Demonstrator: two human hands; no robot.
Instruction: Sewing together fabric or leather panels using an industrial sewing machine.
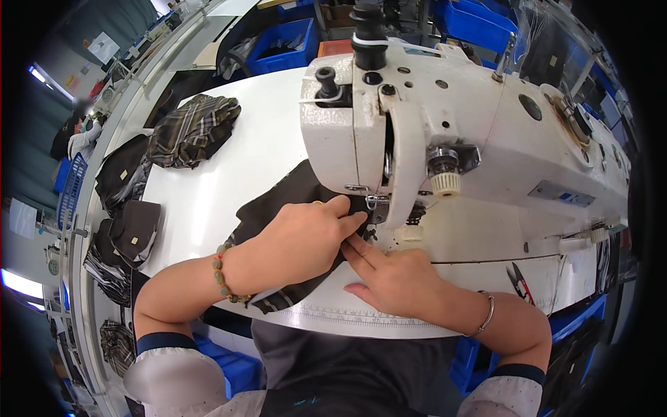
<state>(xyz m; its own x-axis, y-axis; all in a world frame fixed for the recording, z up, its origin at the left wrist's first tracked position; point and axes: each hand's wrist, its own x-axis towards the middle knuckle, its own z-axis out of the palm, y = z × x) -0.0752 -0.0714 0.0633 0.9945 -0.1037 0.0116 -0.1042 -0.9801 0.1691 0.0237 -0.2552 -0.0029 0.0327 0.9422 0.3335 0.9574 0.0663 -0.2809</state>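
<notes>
A white sewing machine (417, 118) stands over the white table, its presser foot (376, 203) down near my fingers. Under and left of it lies a dark brown cloth piece (278, 201), with a plaid part showing at its lower end. My left hand (299, 240) lies over the cloth, fingers curled and pinching it just left of the presser foot. My right hand (397, 278) is close beside, its fingers stretched toward the cloth's right edge and touching my left fingertips, thumb apart. The left fingers hide part of the cloth's edge.
A crumpled plaid garment piece (194, 132) lies at the table's far left. Stacked dark cloth pieces (133, 233) sit along the left side. Small red-handled thread snips (521, 283) lie at the right. A blue bin (281, 48) stands behind; a ruler strip (354, 316) runs along the near edge.
</notes>
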